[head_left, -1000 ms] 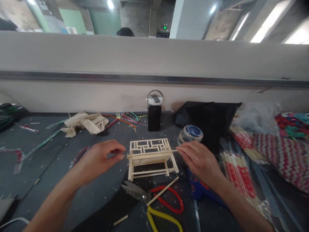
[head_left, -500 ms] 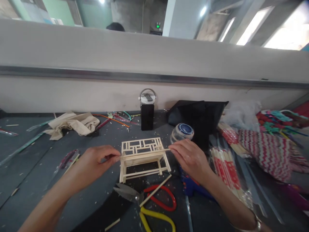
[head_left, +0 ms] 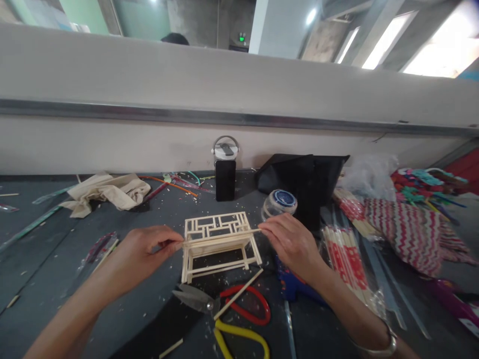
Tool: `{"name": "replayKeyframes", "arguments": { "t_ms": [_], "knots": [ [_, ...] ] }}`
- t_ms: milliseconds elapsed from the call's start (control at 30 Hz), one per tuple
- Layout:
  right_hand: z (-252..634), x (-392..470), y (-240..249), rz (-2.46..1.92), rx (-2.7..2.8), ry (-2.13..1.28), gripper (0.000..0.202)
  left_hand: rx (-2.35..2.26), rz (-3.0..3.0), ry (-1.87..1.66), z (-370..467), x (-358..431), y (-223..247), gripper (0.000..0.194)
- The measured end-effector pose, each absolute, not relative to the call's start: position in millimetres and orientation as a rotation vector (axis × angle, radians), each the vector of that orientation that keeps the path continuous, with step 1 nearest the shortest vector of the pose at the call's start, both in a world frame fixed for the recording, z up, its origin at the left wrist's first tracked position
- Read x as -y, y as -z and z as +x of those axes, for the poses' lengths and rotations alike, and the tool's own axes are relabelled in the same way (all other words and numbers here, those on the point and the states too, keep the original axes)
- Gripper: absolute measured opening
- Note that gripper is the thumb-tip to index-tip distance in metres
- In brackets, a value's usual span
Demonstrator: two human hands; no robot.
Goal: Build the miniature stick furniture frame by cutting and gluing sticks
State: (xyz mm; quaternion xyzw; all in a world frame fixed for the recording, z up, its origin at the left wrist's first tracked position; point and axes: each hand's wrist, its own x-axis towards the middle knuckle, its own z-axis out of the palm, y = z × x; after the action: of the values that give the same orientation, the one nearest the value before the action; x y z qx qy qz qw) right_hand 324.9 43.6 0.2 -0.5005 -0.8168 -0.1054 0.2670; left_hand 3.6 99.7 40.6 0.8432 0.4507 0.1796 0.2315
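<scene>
A thin wooden stick (head_left: 220,238) is held level by its two ends, over the near part of a small stick frame (head_left: 215,271). My left hand (head_left: 153,249) pinches its left end and my right hand (head_left: 290,242) its right end; both are closed. The frame has a lattice panel at the back and open rails in front. Just below it lie scissors (head_left: 200,299) with one red and one yellow handle, a loose stick (head_left: 239,294) across them. Whether the held stick touches the frame, I cannot tell.
Behind the frame, a black phone (head_left: 225,180) leans on a white-lidded container. A jar (head_left: 280,202) with a blue lid stands by a black bag (head_left: 299,174). To the right are packs of sticks (head_left: 346,259) and patterned fabric (head_left: 404,234). Beige cloth (head_left: 112,192) lies left.
The whole view has shifted slightly, so things appear a little further left. Both hands keep their pinch on the stick in nearly the same place over the frame.
</scene>
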Motion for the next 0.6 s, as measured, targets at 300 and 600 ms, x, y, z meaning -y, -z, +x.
{"name": "replayKeyframes", "arguments": {
  "t_ms": [300,600],
  "knots": [
    [323.9,-41.9,-3.2,-1.331,2.162,0.301,0.019,-1.233,2.328,-0.492,1.7,-101.7,-35.8,0.023],
    [322.9,-42.5,-0.8,-1.350,2.184,0.270,0.019,-1.240,2.294,-0.487,1.7,-101.1,-36.2,0.022]
  ]
}}
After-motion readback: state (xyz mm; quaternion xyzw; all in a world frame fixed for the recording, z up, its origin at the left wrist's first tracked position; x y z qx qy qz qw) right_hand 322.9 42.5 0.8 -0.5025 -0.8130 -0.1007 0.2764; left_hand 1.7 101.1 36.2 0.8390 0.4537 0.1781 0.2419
